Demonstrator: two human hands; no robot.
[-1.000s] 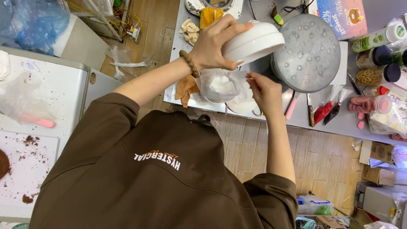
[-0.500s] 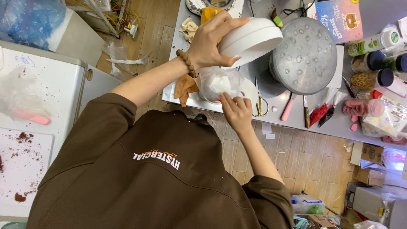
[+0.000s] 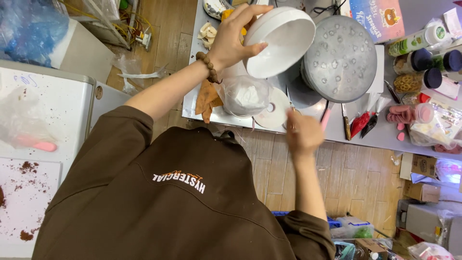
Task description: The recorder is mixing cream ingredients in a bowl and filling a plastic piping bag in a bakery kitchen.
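The left hand (image 3: 230,41) is closed around the rim of a white round plastic bowl (image 3: 279,41), with the thumb laid over the near edge and the fingers spread along the far side. The bowl is held up off the worktop and tipped, so that its open mouth faces down and toward the person. A string of brown wooden beads (image 3: 207,66) is worn at that wrist.

Directly below the tipped mouth, on the grey metal worktop (image 3: 385,135), a clear plastic bag of white powder (image 3: 243,96) is seen, its top standing loosely open. Bowl and bag are kept apart, one above the other; the bowl's tilt is pointed at the bag.

The right hand (image 3: 302,134) is blurred, lower and nearer the body, just beside the worktop's front edge. It appears loosely curled; whether something is pinched in it cannot be told. The bag lies up and to the left of this hand, near it, while a flat white round lid (image 3: 274,113) lies between the two, touching the bag's side. Of the two hands, the right is the nearer to the bag at table level, and the left is the one above it.

To the right of the bowl, a large grey dimpled metal lid (image 3: 341,58) is seen, and dried brown leaves (image 3: 207,98) lie left of the bag.
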